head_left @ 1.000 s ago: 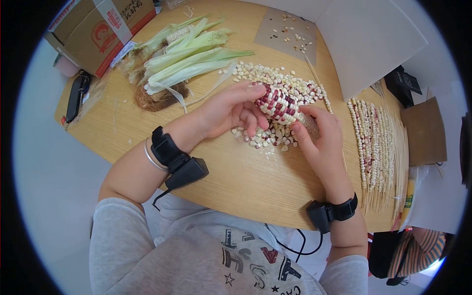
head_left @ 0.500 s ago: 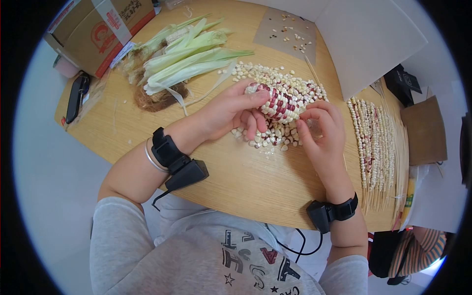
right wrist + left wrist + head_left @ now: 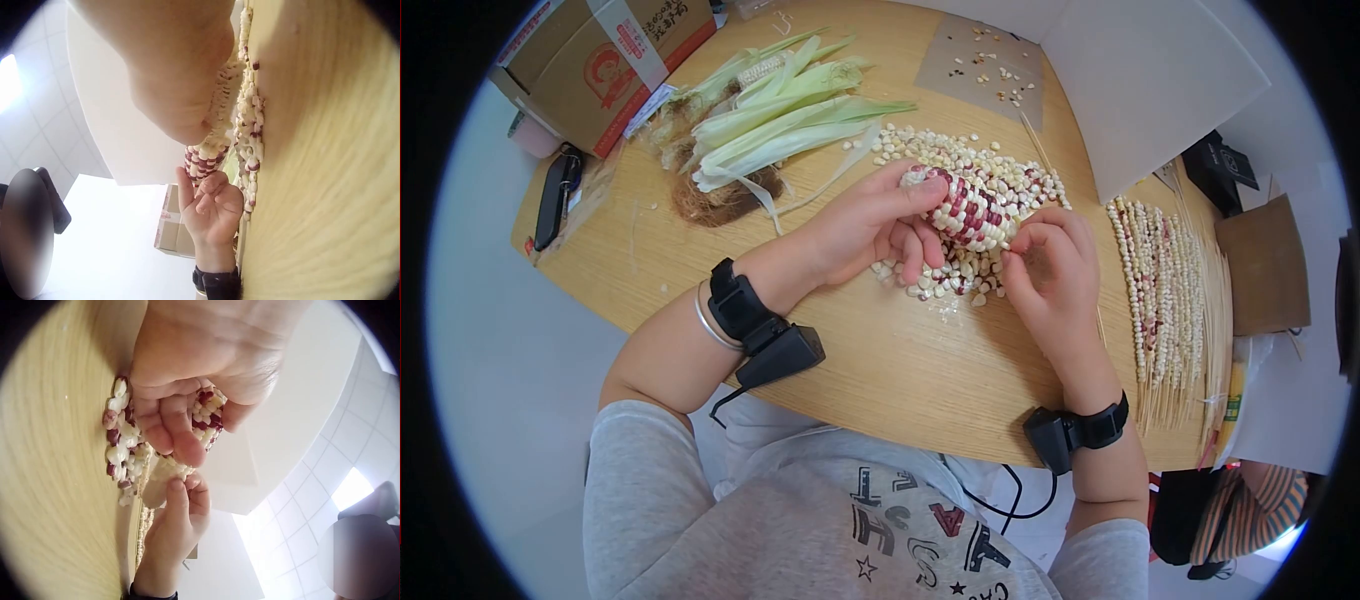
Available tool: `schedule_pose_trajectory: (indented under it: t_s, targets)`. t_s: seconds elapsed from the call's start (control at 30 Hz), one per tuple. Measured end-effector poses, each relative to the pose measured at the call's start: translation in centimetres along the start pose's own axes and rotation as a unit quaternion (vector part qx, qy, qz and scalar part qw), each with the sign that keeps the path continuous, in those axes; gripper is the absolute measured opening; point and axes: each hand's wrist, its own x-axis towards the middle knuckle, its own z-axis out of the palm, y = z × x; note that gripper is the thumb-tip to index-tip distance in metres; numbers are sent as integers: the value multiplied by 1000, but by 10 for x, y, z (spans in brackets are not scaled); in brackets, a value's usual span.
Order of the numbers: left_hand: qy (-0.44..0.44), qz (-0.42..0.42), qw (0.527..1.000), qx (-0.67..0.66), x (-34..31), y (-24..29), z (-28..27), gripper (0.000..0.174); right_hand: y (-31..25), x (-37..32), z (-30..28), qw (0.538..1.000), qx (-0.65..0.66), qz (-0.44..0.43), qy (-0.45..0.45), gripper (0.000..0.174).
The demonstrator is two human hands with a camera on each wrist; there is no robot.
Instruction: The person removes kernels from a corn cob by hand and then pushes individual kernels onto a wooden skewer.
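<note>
An ear of corn (image 3: 968, 215) with white and dark red kernels is tilted above the table. My left hand (image 3: 870, 222) grips its far left end, thumb on top and fingers underneath. The thumb and forefinger of my right hand (image 3: 1062, 285) pinch at the kernels by the right end. A bare stretch of cob (image 3: 228, 94) shows beyond the remaining kernels in the right wrist view, partly behind the right hand. Loose kernels (image 3: 940, 150) in white and dark red are spread on the table under and behind the ear.
Green husks (image 3: 790, 130) and brown corn silk (image 3: 718, 200) lie at the back left beside a cardboard box (image 3: 600, 65). Kernels threaded on sticks (image 3: 1157, 290) line the right side. A grey mat (image 3: 975, 70) with scattered seeds is at the back, near a white panel (image 3: 1155, 90).
The ear has turned in the left hand, its left tip now showing by the thumb. My right hand has shifted from round the bare cob to pinching at the kernel edge.
</note>
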Motion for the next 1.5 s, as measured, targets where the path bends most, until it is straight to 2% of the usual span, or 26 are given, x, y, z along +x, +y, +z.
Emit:
schedule_pose_trajectory:
  t_s: [0.07,0.27,0.43,0.5,0.6,0.87,0.93,1.03,1.1,1.33,1.5]
  targets:
    - [-7,0,1000,-2,2,-1,-3,31,-1,0,0,1000,4,1,2,16]
    - [45,16,998,-44,4,3,-8,32,-3,2,-3,1000,7,-13,-16,21]
    - [-13,13,999,-30,1,2,-3,28,1,-1,1,1000,-5,15,21,32]
    - [-13,4,1000,-20,-3,4,4,27,4,-4,-2,998,3,44,-51,35]
    - [-18,-9,1000,-10,-3,4,5,27,0,-5,-3,992,19,89,-90,35]
    - [-23,-17,1000,8,-3,2,2,28,6,-6,0,992,45,90,-71,30]
    - [-14,-15,1000,-6,-4,4,4,38,6,-6,1,991,42,99,-76,29]
    - [-18,-14,1000,-12,-2,3,0,35,4,-5,5,995,42,84,-40,24]
    - [-17,-14,1000,-3,-1,1,-1,32,2,-2,3,999,10,41,22,16]
    - [8,-28,1000,-1,-1,-2,6,30,3,-2,-1,1000,-12,27,0,14]
    - [-7,-44,999,11,0,-3,1,33,2,-1,-2,998,-58,-28,-5,15]
